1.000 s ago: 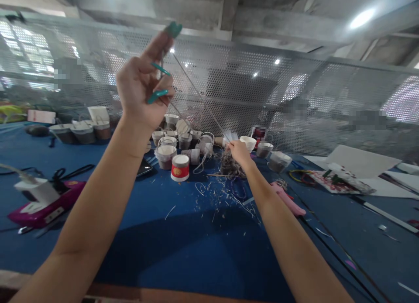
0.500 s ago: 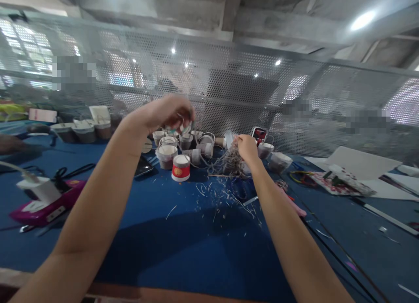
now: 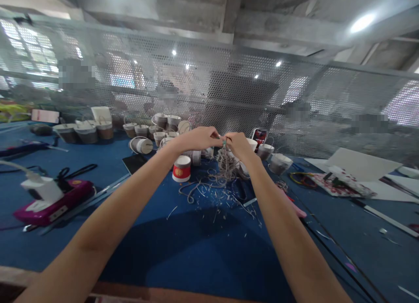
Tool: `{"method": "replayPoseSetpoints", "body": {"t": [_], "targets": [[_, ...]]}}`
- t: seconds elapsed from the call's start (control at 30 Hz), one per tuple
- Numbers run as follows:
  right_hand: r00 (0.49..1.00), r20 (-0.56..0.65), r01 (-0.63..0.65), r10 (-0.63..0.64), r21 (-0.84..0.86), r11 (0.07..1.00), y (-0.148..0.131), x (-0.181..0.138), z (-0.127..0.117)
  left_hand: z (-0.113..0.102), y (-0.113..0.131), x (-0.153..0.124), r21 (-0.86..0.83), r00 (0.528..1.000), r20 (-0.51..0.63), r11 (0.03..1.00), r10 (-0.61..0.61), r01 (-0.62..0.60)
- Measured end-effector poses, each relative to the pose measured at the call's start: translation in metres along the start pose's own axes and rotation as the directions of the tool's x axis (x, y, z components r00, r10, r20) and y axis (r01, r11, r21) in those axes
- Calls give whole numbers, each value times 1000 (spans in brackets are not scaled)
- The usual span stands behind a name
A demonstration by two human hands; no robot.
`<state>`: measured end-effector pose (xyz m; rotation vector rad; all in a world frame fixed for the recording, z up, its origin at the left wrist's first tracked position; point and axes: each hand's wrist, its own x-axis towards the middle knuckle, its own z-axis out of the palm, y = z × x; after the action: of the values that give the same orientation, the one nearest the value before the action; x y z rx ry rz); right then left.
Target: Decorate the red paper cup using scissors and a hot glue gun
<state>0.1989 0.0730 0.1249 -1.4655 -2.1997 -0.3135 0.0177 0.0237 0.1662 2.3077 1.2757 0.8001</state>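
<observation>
My left hand [image 3: 199, 138] and my right hand [image 3: 238, 145] meet fingertip to fingertip above a blue table [image 3: 183, 250]. Both pinch the top of a tangled bundle of pale cord [image 3: 224, 163] that hangs down from them to the table. Loose cord ends and clippings [image 3: 216, 198] lie scattered under the bundle. A small cup with a red band [image 3: 181, 168] stands just below my left wrist. Behind the hands stands a cluster of small brown-and-white paper cups [image 3: 163, 128].
A magenta tool with a white plug [image 3: 49, 198] lies at the left, a black phone [image 3: 134, 162] beside it. A pink tool [image 3: 296, 207] lies right of my right arm. White sheets and floral paper [image 3: 343, 178] sit at the right. A perforated metal screen [image 3: 229, 93] backs the table.
My left hand came down from high up, where it held the cord taut, and moved right to meet my right hand. The bundle now hangs between both hands.
</observation>
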Motion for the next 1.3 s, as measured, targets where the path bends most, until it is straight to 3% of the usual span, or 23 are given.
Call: {"method": "replayPoseSetpoints", "body": {"t": [0.07, 0.1, 0.3, 0.53, 0.7, 0.83, 0.97, 1.1, 1.3], "targets": [[999, 45, 12, -10, -46, 999, -4, 1, 3, 17, 0, 7, -259, 984, -65, 955, -164, 142], [998, 62, 13, -9, -67, 998, -5, 2, 5, 24, -2, 10, -432, 971, -43, 881, -236, 195], [994, 109, 8, 8, -145, 989, -12, 2, 13, 48, -17, 25, -691, 955, 28, 685, -296, 233], [992, 126, 16, 6, -177, 984, -13, -2, 8, 41, -21, 28, -772, 970, 8, 615, -243, 161], [996, 91, 4, 14, -191, 982, -12, -4, 3, 36, -21, 25, -791, 969, 49, 583, -243, 186], [998, 62, -7, 20, -206, 979, -11, -4, 2, 38, -22, 25, -702, 971, 64, 681, -229, 207], [998, 45, -27, 37, -205, 978, -6, -3, 6, 35, -22, 26, -641, 988, -43, 763, -147, 85], [999, 33, -30, 37, -189, 982, 3, -1, 11, 22, -19, 24, -678, 988, -148, 733, -52, -63], [999, 12, -30, 33, -153, 988, 19, -4, 18, -1, -12, 13, -692, 938, -346, 674, 2, -257]]}}
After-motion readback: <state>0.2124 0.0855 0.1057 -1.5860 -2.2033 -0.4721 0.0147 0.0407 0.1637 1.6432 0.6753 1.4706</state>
